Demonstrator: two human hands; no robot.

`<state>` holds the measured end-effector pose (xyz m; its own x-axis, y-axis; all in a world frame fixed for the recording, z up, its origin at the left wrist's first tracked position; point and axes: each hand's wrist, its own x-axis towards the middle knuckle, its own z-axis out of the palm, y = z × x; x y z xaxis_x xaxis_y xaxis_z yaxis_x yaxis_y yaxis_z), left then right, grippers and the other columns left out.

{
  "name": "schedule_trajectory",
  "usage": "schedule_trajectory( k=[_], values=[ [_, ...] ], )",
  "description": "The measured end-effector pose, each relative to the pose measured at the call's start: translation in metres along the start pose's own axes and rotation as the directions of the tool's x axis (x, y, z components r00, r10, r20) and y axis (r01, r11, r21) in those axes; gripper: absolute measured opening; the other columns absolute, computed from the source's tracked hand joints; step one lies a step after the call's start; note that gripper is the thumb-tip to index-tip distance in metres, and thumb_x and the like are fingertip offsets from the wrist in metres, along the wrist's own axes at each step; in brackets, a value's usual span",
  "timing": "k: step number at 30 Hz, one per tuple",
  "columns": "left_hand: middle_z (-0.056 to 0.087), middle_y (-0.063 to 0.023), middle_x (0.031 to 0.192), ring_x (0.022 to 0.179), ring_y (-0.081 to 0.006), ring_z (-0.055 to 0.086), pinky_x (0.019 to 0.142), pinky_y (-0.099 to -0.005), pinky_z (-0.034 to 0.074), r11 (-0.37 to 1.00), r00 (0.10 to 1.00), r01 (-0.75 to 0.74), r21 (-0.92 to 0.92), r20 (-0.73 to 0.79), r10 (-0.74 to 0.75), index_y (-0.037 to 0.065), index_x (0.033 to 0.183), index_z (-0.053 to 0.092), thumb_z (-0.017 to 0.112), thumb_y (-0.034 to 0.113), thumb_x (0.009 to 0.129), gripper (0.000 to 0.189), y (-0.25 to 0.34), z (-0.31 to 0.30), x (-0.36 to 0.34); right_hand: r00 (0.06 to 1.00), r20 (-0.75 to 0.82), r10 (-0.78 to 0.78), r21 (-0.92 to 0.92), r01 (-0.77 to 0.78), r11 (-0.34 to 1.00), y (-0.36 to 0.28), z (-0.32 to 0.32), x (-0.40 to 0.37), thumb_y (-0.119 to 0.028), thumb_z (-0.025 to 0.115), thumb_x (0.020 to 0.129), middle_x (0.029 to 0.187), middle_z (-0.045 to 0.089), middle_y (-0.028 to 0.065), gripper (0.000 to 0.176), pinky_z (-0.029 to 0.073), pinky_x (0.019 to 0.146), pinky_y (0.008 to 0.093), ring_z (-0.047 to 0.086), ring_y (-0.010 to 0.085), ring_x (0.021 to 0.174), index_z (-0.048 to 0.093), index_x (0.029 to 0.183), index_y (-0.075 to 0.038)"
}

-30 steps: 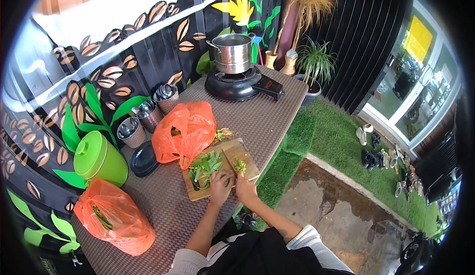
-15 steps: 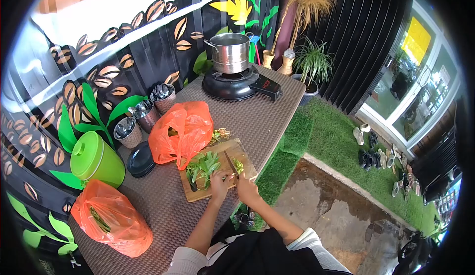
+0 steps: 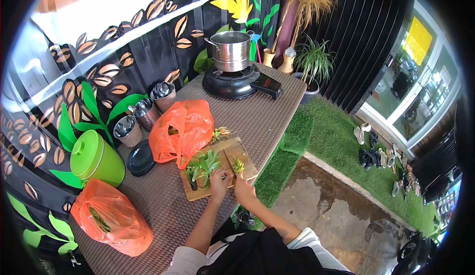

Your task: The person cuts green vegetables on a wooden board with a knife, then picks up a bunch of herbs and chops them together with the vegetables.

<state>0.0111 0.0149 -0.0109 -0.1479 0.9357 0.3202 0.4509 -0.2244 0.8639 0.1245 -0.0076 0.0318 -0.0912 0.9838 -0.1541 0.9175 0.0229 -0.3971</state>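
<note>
On a wooden cutting board (image 3: 203,194) lies a bunch of leafy greens (image 3: 207,162), its stems running to my left hand (image 3: 219,182), which is closed around them. My right hand (image 3: 244,190) grips the handle of a knife (image 3: 230,161), the blade pointing away from me across the board. Just right of the blade sits a small pile of chopped greens (image 3: 238,165). Some rooted stem ends (image 3: 221,134) lie past the board's far edge. An orange plastic bag (image 3: 181,129) stands beside the board, on the left.
A second orange bag (image 3: 113,220) and a green lidded bucket (image 3: 97,159) stand at left. Dark plates (image 3: 141,158) and cutlery cups (image 3: 128,130) line the wall side. A metal pot (image 3: 231,51) sits on a black portable stove (image 3: 230,83) at the table's far end.
My right hand and the knife have shifted slightly to the left, closer to my left hand. The bags, pot and board stay where they were.
</note>
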Motion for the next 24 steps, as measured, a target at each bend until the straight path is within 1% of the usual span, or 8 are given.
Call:
schedule_trajectory(
  k=[2,6,11,12,14,16,23,24],
  values=[
    [0.064,-0.0093,0.074,0.073,-0.0238,0.057,0.072,-0.0348,0.045,0.999,0.999,-0.039,0.037,-0.021,0.04,0.003,0.075,0.07,0.075,0.003,0.063,0.013,-0.005,0.001,0.0,0.999,-0.014,0.037,-0.004,-0.037,0.999,0.0,0.002,0.002,-0.014,0.051,0.088,0.086,0.065,0.0242,0.023,0.055,0.066,0.0462,0.067,0.0383,0.08,0.039,0.103,-0.001],
    [0.065,-0.0098,0.076,0.074,-0.0249,0.058,0.074,-0.0349,0.046,0.997,0.998,-0.063,0.038,-0.01,0.064,0.003,0.078,0.07,0.074,0.003,0.066,0.013,-0.008,0.002,-0.002,0.998,-0.027,-0.054,0.031,0.055,0.998,0.009,-0.003,0.016,-0.012,0.05,0.088,0.086,0.066,0.0235,0.02,0.055,0.065,0.0457,0.067,0.038,0.079,0.04,0.102,-0.001],
    [0.064,-0.0122,0.082,0.08,-0.0261,0.061,0.075,-0.0362,0.048,0.954,0.96,-0.278,0.109,0.005,0.279,0.001,0.087,0.066,0.069,-0.002,0.072,0.015,-0.006,-0.007,-0.005,0.997,0.0,-0.072,0.025,0.072,0.997,0.009,-0.003,0.001,-0.012,0.047,0.089,0.081,0.066,0.0223,0.018,0.056,0.064,0.0444,0.067,0.038,0.076,0.04,0.102,-0.001],
    [0.064,-0.0122,0.082,0.08,-0.0261,0.061,0.075,-0.0362,0.048,0.955,0.961,-0.276,0.109,0.003,0.277,0.001,0.087,0.066,0.069,-0.002,0.072,0.015,0.001,-0.009,-0.006,1.0,0.011,-0.026,0.026,0.026,0.999,0.004,0.0,-0.003,-0.012,0.05,0.088,0.082,0.066,0.023,0.022,0.056,0.064,0.0439,0.067,0.0379,0.076,0.04,0.104,0.0],
    [0.061,-0.0134,0.084,0.08,-0.0254,0.062,0.073,-0.0359,0.049,0.998,0.998,-0.043,-0.044,0.033,0.045,0.0,0.093,0.056,0.066,-0.004,0.076,0.02,0.014,-0.012,-0.005,1.0,0.023,0.02,0.026,-0.02,0.999,-0.001,0.003,-0.003,-0.012,0.053,0.086,0.083,0.066,0.0237,0.027,0.056,0.064,0.0435,0.067,0.0379,0.076,0.04,0.106,0.0],
    [0.058,-0.0133,0.084,0.079,-0.0264,0.06,0.072,-0.0363,0.048,0.996,0.997,-0.06,-0.059,0.039,0.063,0.0,0.093,0.052,0.064,-0.006,0.076,0.022,0.011,-0.011,-0.005,0.997,-0.076,-0.025,-0.003,0.024,1.0,-0.002,0.005,0.001,-0.012,0.056,0.084,0.084,0.065,0.0242,0.031,0.056,0.064,0.0425,0.068,0.0373,0.076,0.04,0.107,0.001],
    [0.056,-0.0125,0.084,0.079,-0.0288,0.057,0.073,-0.0386,0.045,0.982,0.999,0.014,-0.186,0.054,-0.004,0.002,0.091,0.048,0.061,-0.007,0.076,0.022,0.003,-0.006,-0.005,0.994,0.029,-0.108,-0.01,0.108,0.994,0.003,-0.008,0.002,-0.012,0.051,0.087,0.083,0.065,0.0242,0.026,0.056,0.066,0.0423,0.067,0.0376,0.078,0.04,0.107,0.0],
    [0.056,-0.0125,0.084,0.079,-0.0288,0.057,0.073,-0.0386,0.045,0.982,0.999,0.015,-0.187,0.052,-0.005,0.002,0.091,0.048,0.061,-0.007,0.076,0.022,0.002,-0.006,-0.005,0.999,0.014,-0.036,0.016,0.035,0.999,-0.002,-0.004,-0.003,-0.012,0.052,0.086,0.083,0.065,0.0243,0.027,0.056,0.067,0.043,0.067,0.0383,0.079,0.04,0.106,0.0]
  ],
)
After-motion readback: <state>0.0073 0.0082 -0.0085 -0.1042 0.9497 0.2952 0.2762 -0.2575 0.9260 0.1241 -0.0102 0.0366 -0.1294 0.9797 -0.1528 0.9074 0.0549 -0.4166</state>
